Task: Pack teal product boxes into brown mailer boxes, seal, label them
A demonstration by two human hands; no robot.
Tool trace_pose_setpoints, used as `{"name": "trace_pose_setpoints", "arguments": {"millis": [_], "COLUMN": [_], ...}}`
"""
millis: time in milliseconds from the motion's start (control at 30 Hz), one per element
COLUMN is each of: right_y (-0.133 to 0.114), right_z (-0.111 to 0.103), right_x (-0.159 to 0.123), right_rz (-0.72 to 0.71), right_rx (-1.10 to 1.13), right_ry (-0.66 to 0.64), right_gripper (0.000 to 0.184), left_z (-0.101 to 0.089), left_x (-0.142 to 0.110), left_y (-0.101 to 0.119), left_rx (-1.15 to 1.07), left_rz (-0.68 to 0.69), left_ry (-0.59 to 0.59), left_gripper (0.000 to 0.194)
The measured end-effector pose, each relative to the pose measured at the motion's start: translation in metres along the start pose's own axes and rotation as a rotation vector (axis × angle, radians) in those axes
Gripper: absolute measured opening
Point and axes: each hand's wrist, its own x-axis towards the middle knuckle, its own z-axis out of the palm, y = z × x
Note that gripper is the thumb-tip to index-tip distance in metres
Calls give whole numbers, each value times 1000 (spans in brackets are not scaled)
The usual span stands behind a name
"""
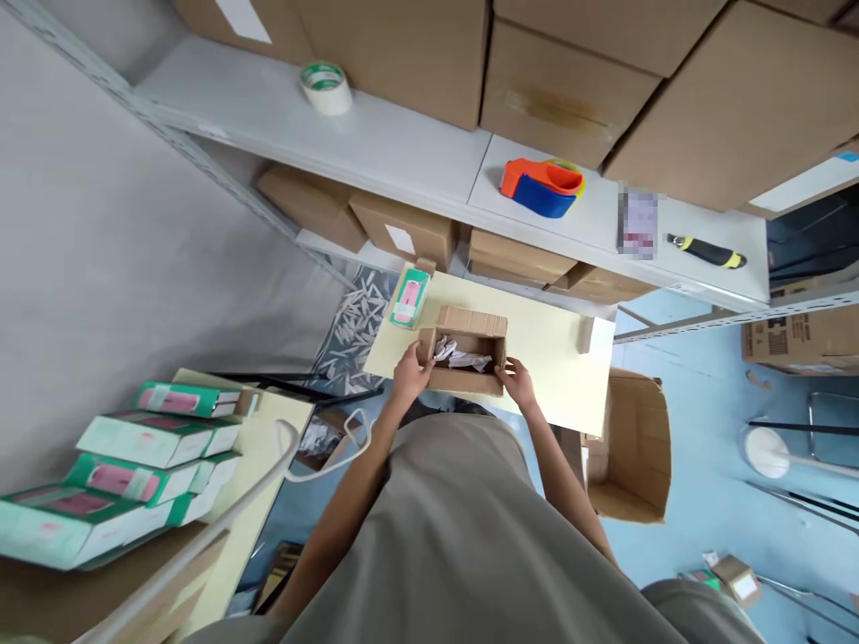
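At the far left, green-and-white boxes (134, 447) lie stacked along the left edge of a side table (278, 425). Farther right, a tape roll (327, 89) sits toward the left end of the shelf (416, 148), and white strips (352, 326) lie heaped beyond the left edge of the worktable (550, 358). A green-and-pink box (410, 298) occupies that table's far left corner. The left hand (409, 377) pinches the near left corner of a small open carton (464, 383) between thumb and fingers. The carton stands at about the middle of the table's near edge, with crumpled paper (470, 360) inside. The right hand (518, 386) pinches its right wall by the near corner, thumb and index finger slightly parted around the cardboard. Beyond, an orange-and-blue tape dispenser (542, 188) rests on the shelf. A small white block (587, 334) is near the table's far right corner; a large open carton (634, 447) stands past its right edge. A yellow-and-black knife (708, 251) lies near the shelf's right end.
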Motion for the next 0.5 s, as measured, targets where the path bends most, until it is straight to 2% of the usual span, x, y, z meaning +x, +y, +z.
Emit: {"name": "trace_pose_setpoints", "arguments": {"millis": [167, 233, 367, 500], "right_y": [-7, -8, -12, -25], "right_z": [3, 3, 1, 1], "right_x": [5, 2, -9, -27], "right_rz": [64, 61, 12, 32], "right_rx": [-124, -185, -245, -237], "right_ry": [30, 56, 165, 281], "right_gripper": [44, 41, 42, 47], "left_z": [-5, -11, -28, -34], "left_x": [25, 39, 85, 130], "left_y": [3, -1, 0, 11], "left_rx": [22, 0, -63, -117], "left_rz": [-19, -52, -138, -271], "left_ry": [-29, 15, 180, 174], "left_gripper": [64, 64, 73, 95]}}
